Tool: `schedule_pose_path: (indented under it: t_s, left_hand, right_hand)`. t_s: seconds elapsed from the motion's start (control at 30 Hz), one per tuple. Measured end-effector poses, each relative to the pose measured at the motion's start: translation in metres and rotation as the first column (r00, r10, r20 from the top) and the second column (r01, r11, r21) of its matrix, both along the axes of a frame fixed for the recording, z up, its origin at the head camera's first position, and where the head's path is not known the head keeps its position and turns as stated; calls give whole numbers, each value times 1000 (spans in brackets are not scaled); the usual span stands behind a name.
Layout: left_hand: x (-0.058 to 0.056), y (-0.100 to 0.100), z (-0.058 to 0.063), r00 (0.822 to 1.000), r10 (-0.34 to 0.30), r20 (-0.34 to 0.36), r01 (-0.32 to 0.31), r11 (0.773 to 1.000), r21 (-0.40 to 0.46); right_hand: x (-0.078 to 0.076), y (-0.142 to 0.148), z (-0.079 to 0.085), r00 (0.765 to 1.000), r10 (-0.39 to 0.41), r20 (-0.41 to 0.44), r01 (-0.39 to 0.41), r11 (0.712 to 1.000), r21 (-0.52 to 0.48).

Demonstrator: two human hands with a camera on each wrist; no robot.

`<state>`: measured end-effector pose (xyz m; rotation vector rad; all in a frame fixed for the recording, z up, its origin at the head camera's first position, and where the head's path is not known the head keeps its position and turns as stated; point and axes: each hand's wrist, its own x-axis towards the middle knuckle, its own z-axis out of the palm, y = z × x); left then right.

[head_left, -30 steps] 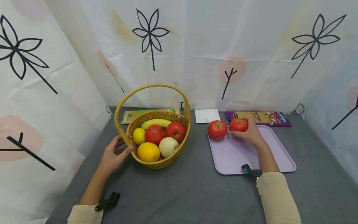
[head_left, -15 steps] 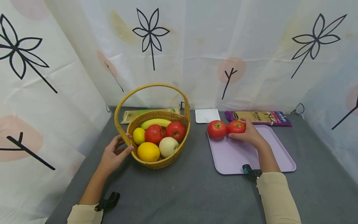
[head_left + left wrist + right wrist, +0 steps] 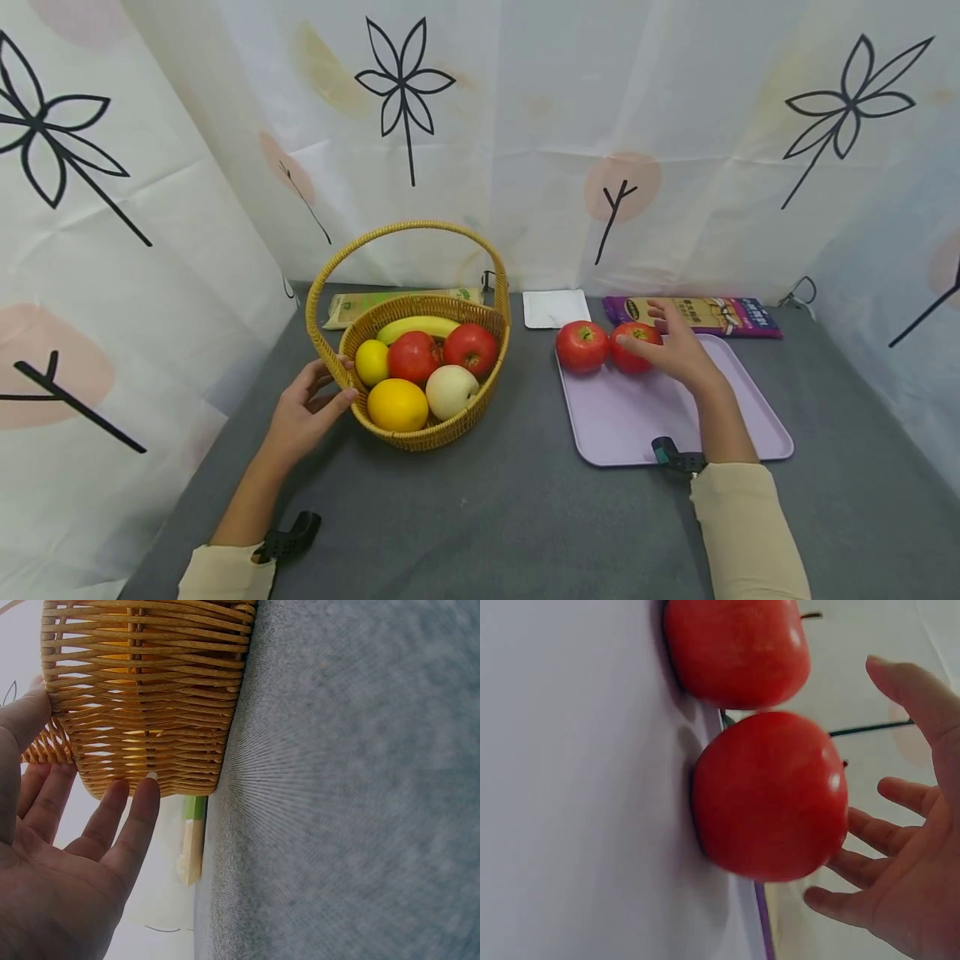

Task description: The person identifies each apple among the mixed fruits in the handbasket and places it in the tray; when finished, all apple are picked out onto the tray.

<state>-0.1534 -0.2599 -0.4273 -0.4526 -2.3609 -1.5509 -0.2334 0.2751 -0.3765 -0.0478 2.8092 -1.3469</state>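
In the head view, a woven basket (image 3: 420,442) with a tall handle holds a banana (image 3: 416,327), red apples (image 3: 471,348), a yellow-orange fruit (image 3: 397,405), a small yellow fruit (image 3: 372,362) and a pale round fruit (image 3: 452,392). My left hand (image 3: 300,417) rests against its left side, relaxed fingers touching the wicker wall (image 3: 142,712). On the lilac tray (image 3: 622,433) two red apples sit side by side, the left apple (image 3: 582,347) and the right apple (image 3: 769,799). My right hand (image 3: 678,350) hovers beside the right apple, fingers spread, holding nothing.
Behind the tray lies a purple food packet (image 3: 720,317). A white square (image 3: 555,310) lies left of it, and a green-yellow packet (image 3: 348,310) lies behind the basket. Patterned white curtains (image 3: 495,125) enclose the grey table (image 3: 480,525).
My right hand shifted the right apple left until it sat beside the other, then let go, its fingers spreading and drawing back. My left hand stays at the basket.
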Motion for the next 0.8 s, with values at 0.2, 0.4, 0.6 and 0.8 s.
schedule_pose_path:
  t_s: [0.2,0.4,0.6,0.8]
  left_hand:
    - [0,1,0,1000,-1,4,1,1000,2]
    - [-1,0,-1,1000,-8,0,8,1000,11]
    - [-2,-1,-1,1000,-6,3,6,1000,-1]
    - [-2,-2,-2,1000,-1,7,1,1000,-8]
  right_hand:
    - [6,-23,17,983,77,-167,-62,994,91]
    - [12,-51,27,959,190,-212,-176,981,84]
    - [19,-79,34,929,284,-238,-266,958,102]
    - [17,-115,40,840,439,-320,-378,895,236]
